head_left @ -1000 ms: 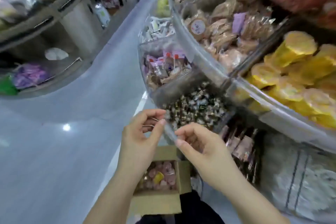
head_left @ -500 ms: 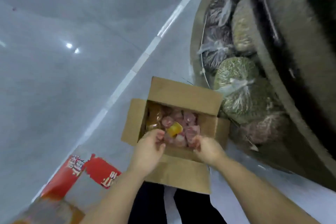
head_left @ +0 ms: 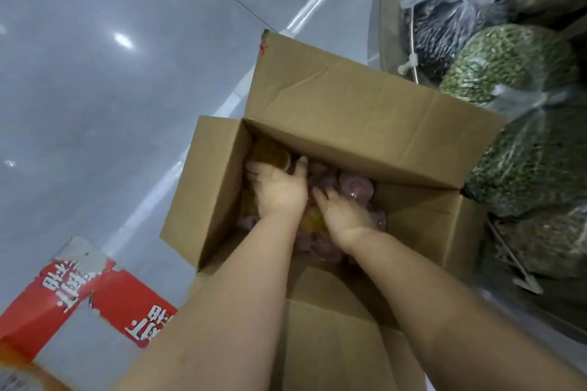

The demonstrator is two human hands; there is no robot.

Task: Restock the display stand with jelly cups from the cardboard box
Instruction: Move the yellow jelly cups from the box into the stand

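Grip unclear: left hand (head_left: 279,190) and right hand (head_left: 344,216) sunk among jelly cups (head_left: 355,189) in the cardboard box (head_left: 365,124).
Gathering step; next, likely a firm handful lifted toward the display stand, out of view.

I brought my left hand (head_left: 279,190) and right hand (head_left: 344,216) down from the stand into the cardboard box (head_left: 365,124), onto the jelly cups (head_left: 355,189).

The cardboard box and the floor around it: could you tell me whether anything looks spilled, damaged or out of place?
Nothing spilled. The cardboard box has creased flaps, and a torn red carton lies on the floor beside it.
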